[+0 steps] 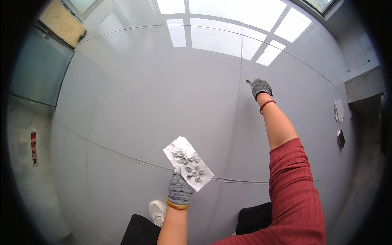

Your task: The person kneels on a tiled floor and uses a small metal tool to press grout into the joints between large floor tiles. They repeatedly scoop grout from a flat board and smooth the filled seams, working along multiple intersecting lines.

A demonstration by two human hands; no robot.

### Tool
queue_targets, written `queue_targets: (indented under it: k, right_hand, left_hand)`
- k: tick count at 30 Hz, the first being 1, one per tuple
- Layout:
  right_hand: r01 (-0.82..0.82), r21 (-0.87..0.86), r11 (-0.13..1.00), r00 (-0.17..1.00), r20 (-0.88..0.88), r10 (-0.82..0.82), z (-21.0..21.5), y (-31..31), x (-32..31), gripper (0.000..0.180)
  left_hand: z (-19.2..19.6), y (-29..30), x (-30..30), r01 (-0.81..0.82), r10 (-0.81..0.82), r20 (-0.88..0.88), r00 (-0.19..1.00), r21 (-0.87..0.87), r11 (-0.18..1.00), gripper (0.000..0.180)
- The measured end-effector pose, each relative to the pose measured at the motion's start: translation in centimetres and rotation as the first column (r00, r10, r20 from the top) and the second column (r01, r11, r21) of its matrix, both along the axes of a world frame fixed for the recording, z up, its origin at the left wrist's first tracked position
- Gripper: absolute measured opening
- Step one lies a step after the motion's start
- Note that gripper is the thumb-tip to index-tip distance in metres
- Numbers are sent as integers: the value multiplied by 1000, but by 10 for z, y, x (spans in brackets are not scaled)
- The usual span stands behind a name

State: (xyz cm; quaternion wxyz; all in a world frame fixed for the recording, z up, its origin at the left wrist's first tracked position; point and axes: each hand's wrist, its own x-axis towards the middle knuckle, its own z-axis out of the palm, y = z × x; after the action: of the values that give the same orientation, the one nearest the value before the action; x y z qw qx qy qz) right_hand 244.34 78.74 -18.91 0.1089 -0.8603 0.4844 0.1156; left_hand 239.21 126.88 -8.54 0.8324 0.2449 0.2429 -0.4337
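In my gloved left hand (180, 188) is a folded white paper (179, 143), its top dotted with wet-looking grey lumps (192, 166). The thumb presses on the paper's near edge. My right hand (260, 87), also in a grey glove, reaches far out over the large grey floor tiles (163, 90). Its fingers are closed on a small tool (248, 81), of which only a short dark end shows; the kind cannot be made out. That end is near a tile joint (241, 53) running away from me.
A shoe (157, 211) of mine is on the floor beside the left forearm. At the right wall lie white papers (338, 111) and a dark flat object (341, 139). A glass panel (41, 67) and a yellowish board (61, 22) stand left. Window light reflects off the far tiles.
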Motion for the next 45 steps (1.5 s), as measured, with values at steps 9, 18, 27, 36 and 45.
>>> queue_targets:
  k: [9,18,27,36,45]
  right_hand:
    - [-122,858,499,850,350,-394,96,150,-142,40]
    - [-407,815,412,902,429,42,189,263,-142,48]
    - [-360,806,470,931,341,129,196,271,-147,48]
    - [-278,639,717,923,-30,384,208,266,-152,42]
    - [-128,963,238,866,225,-446,217,304,-214,40]
  left_hand:
    - [12,2,12,90,-91,-4,996,-135,987,58]
    - [38,6,30,384,-372,98,923,-279,880,61]
    - [55,-2,24,364,-384,17,923,-355,861,62]
    - [84,4,31,379,-411,-39,911,-319,869,55]
    - [108,-7,23,340,-348,45,937,-352,872,55]
